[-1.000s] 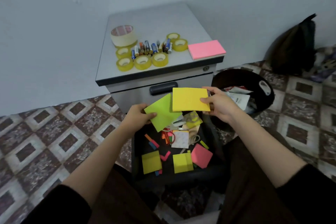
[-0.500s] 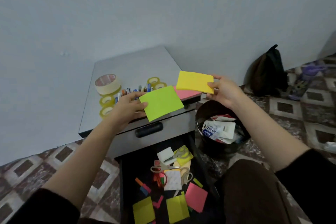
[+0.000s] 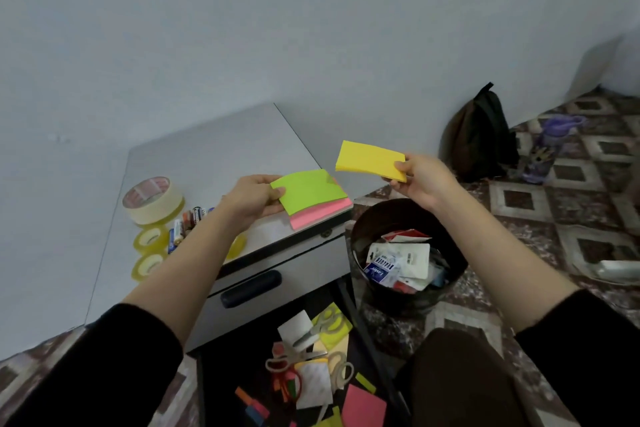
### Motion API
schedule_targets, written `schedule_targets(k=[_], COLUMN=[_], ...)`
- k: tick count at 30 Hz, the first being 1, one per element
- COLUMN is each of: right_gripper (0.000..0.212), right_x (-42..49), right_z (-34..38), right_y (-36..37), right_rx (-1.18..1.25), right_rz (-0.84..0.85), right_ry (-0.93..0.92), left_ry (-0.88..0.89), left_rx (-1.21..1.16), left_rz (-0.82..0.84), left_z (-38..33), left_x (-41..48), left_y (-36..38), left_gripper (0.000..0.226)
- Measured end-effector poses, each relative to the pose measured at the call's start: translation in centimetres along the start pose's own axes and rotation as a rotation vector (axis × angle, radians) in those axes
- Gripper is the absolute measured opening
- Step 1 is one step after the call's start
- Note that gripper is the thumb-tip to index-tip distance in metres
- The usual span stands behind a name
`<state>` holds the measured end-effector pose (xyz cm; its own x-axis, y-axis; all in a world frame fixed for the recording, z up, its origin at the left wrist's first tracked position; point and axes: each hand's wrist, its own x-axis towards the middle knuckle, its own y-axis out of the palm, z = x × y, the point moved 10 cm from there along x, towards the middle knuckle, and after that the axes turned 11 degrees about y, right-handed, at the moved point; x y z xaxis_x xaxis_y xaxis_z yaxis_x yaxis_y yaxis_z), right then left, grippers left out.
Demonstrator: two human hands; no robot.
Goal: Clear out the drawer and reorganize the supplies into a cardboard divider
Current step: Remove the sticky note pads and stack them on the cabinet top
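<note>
My left hand point(image 3: 251, 199) holds a green sticky-note pad point(image 3: 310, 190) by its left edge, right on top of the pink pad point(image 3: 320, 213) that lies at the cabinet top's front right corner. My right hand point(image 3: 420, 180) pinches a yellow sticky-note pad point(image 3: 369, 159) in the air, to the right of the cabinet. Below, the open black drawer point(image 3: 221, 388) holds scissors point(image 3: 313, 328), white and yellow notes, a pink pad point(image 3: 363, 409) and small coloured tabs.
On the grey cabinet top point(image 3: 214, 156) sit a wide masking tape roll point(image 3: 152, 199), yellow tape rolls point(image 3: 149, 239) and several batteries point(image 3: 187, 222). A black bin point(image 3: 405, 253) full of packaging stands to the right. A dark backpack point(image 3: 479, 135) leans on the wall.
The view tilted up. My left hand carried the green pad up from the drawer and onto the pink pad. My right hand lifted the yellow pad up and to the right.
</note>
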<state>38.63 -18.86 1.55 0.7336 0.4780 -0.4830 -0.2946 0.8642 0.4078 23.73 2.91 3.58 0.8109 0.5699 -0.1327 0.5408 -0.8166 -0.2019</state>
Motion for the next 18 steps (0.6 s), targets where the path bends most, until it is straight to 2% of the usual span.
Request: schedule_targets(k=[5,18], right_gripper=[0.038,0.039], right_x=[0.9,1.2], right_z=[-1.1,-0.9], right_y=[-0.6,-1.1], right_rx=[-0.020,-0.054], right_rz=[-0.022,-0.046], right_ry=[0.027,0.031], left_ry=[-0.016,0.024], left_rx=[0.093,0.293], left_rz=[0.003,0.006], left_z=[0.5,0.0], left_x=[0.8,1.2], left_y=[0.5,-0.5], left_gripper=[0.028,0.025])
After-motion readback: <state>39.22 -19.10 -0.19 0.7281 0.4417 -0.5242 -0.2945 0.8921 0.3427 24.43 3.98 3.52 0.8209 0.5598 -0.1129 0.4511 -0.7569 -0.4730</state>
